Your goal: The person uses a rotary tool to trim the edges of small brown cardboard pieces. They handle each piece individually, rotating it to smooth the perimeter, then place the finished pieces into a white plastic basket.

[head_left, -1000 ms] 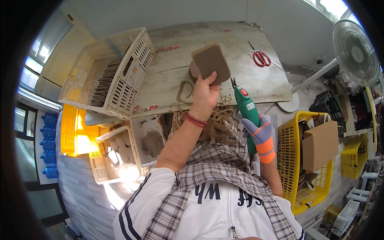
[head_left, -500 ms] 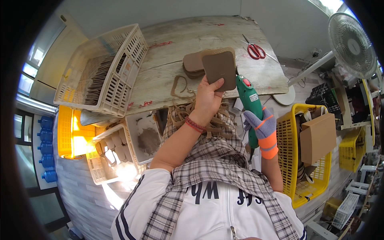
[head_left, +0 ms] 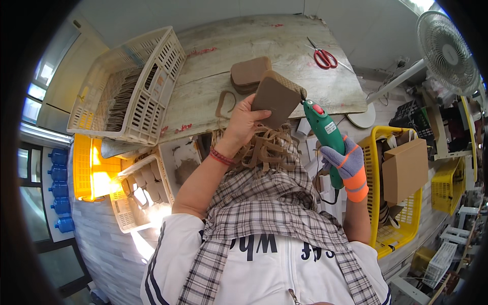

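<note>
My bare left hand [head_left: 243, 124] grips a brown pad [head_left: 277, 104] with rounded corners by its lower left edge, thumb on top. The pad is tilted, and a textured margin shows along its upper right edge. In a grey and orange glove, my right hand [head_left: 349, 165] is wrapped round a green handheld power cutter [head_left: 321, 122] with a red switch. The cutter's dark tip meets the pad's right corner. Behind the pad a stack of similar pads [head_left: 250, 72] lies on the table. Curled brown offcut strips [head_left: 264, 147] are heaped on my plaid apron [head_left: 254, 203].
Red-handled scissors [head_left: 324, 59] lie at the right of the worn table [head_left: 213, 38]. A white crate [head_left: 160, 84] with upright brown pieces stands on its left. Yellow crates [head_left: 373, 173] stand at both sides, the right one holding a cardboard box [head_left: 405, 170]. A fan [head_left: 447, 53] stands far right.
My left hand has moved left and turned the pad clockwise, its right corner now at the cutter tip. My right hand and the cutter have shifted a little to the right.
</note>
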Tool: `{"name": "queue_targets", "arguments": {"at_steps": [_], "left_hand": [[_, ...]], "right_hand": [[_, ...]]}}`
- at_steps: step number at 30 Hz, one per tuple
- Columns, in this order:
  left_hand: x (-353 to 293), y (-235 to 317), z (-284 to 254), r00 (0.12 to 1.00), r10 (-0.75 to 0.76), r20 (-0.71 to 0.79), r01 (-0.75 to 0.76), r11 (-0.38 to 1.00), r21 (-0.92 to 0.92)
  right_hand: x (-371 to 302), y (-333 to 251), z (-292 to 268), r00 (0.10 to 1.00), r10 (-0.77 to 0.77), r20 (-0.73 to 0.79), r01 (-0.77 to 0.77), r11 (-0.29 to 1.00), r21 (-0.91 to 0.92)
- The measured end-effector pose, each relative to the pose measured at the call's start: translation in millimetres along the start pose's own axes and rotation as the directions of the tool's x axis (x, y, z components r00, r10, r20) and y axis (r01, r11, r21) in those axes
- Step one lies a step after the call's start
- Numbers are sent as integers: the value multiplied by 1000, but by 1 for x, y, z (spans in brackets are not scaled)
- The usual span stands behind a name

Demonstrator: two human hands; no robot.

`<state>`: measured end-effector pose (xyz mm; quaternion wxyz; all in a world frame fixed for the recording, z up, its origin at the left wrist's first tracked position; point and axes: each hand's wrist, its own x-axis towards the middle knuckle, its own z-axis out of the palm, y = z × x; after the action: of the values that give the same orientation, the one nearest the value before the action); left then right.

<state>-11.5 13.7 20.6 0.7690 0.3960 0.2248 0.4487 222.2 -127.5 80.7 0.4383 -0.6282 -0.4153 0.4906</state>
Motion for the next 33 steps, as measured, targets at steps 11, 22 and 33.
{"name": "queue_targets", "arguments": {"at_steps": [11,22,33], "left_hand": [[-20,25,-20,990,-144,3,129,902,413],[-38,17,-26,955,-289,-70,290,850,440],[-40,43,-42,986,-92,-137,159,757,634]], "right_hand": [[-8,14,9,992,-106,72,119,965,-233],[6,20,23,987,11,158,11,990,-139],[3,22,21,964,79,254,-40,987,-155]]}}
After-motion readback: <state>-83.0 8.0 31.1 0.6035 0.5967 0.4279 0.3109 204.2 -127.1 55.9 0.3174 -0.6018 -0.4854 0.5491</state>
